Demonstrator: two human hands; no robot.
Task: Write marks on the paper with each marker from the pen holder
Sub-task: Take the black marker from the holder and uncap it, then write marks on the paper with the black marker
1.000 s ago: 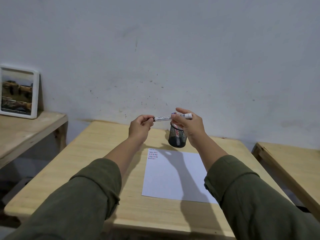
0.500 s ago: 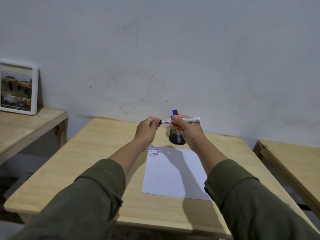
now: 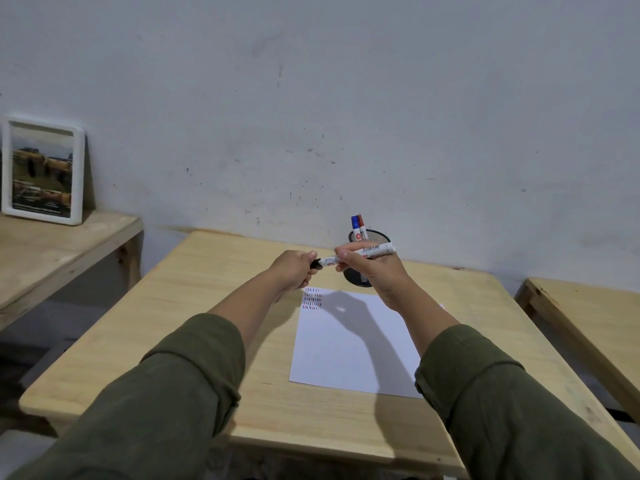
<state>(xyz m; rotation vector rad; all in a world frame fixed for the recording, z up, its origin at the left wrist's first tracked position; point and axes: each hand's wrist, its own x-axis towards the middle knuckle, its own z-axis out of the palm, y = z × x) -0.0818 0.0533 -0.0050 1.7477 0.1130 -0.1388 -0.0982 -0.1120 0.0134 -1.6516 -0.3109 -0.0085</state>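
My right hand (image 3: pixel 372 271) holds a white marker (image 3: pixel 360 255) level in the air above the far edge of the paper. My left hand (image 3: pixel 294 270) is closed on the marker's black cap (image 3: pixel 315 263) at its left end. Behind my right hand stands a black mesh pen holder (image 3: pixel 372 235) with a blue-capped marker (image 3: pixel 355 226) and a red-capped marker (image 3: pixel 361 225) sticking out. A white paper (image 3: pixel 349 344) lies on the wooden table (image 3: pixel 194 323), with rows of short coloured marks (image 3: pixel 312 298) in its far left corner.
A white-framed picture (image 3: pixel 43 169) leans on the wall on a lower wooden shelf (image 3: pixel 52 251) at the left. Another wooden bench (image 3: pixel 585 323) stands at the right. The grey wall runs right behind the table.
Both hands have come lower and slightly nearer with the marker. The view has tilted down, so the two markers in the holder now show above my right hand.
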